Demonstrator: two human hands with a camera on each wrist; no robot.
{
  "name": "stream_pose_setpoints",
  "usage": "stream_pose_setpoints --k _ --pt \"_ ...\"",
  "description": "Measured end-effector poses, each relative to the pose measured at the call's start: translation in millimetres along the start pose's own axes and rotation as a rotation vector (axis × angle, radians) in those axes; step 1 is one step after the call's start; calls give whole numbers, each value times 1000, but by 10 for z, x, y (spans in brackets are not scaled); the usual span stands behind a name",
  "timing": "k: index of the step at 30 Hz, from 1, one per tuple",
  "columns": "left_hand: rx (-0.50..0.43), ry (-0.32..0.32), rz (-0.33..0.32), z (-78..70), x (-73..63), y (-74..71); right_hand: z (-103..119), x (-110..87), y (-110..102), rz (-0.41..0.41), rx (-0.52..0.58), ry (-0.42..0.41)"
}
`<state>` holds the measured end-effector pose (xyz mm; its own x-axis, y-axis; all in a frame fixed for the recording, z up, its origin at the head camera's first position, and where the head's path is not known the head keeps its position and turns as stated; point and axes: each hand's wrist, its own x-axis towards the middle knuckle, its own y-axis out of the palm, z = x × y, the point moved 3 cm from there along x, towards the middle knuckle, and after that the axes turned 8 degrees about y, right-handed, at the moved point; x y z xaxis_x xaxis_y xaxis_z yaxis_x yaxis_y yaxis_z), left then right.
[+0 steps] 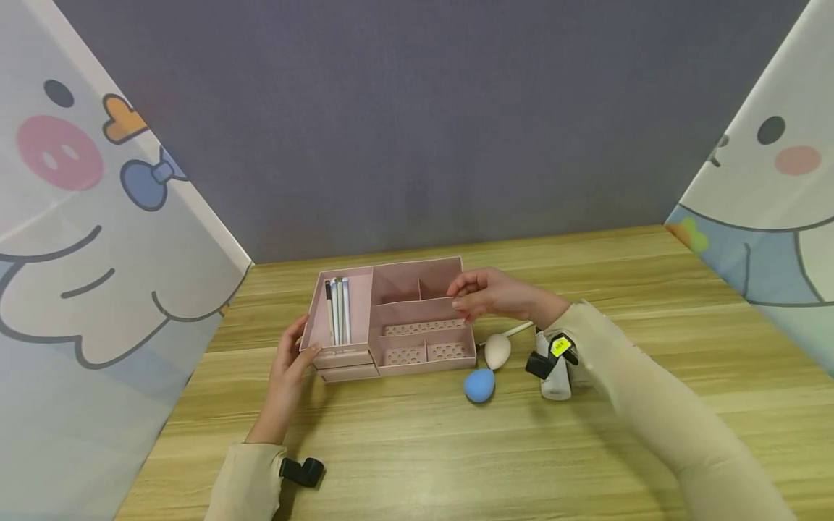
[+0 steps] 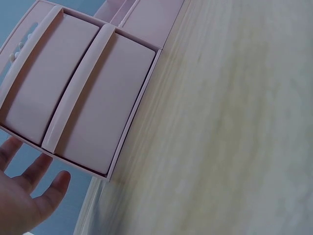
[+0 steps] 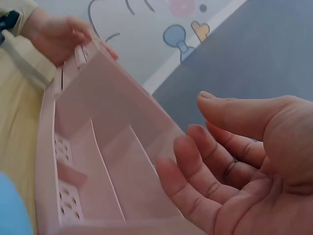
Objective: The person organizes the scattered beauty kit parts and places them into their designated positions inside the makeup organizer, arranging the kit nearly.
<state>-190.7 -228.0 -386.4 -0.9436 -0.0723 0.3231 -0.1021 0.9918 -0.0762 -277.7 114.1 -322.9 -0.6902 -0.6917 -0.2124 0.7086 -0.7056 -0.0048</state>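
A pink desk organizer (image 1: 417, 315) stands at mid-table, with two drawers (image 2: 105, 98) on its left front. Several slim pens or brushes (image 1: 339, 311) lie in its left top compartment. My left hand (image 1: 289, 362) grips the organizer's front left corner, thumb at the top edge and fingers along the side wall. Over the right end hovers my right hand (image 1: 498, 295), fingers loosely curled and holding nothing. Below it are a cream egg-shaped piece (image 1: 498, 351) and a blue egg-shaped sponge (image 1: 479, 386).
Under the right wrist lies a white cylindrical container (image 1: 556, 380), partly hidden by the sleeve and wrist camera. A thin pale stick (image 1: 519, 329) extends from beside the cream piece. A grey panel (image 1: 417, 130) rises behind the wooden table (image 1: 417, 456), with cartoon-printed panels on both sides.
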Motion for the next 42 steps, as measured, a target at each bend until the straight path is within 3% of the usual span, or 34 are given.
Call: stream_pose_setpoints --k 9,20,28,42 --pt "7 -2 -5 1 6 5 -219 -95 -299 -85 -89 99" --pt "-2 19 -15 11 12 1 -439 -125 -545 -175 -240 151" --pt "0 -9 -7 11 3 1 -519 -147 -630 -156 -362 166" --pt "20 -24 -3 30 12 -23 -551 -162 -613 -54 -618 228"
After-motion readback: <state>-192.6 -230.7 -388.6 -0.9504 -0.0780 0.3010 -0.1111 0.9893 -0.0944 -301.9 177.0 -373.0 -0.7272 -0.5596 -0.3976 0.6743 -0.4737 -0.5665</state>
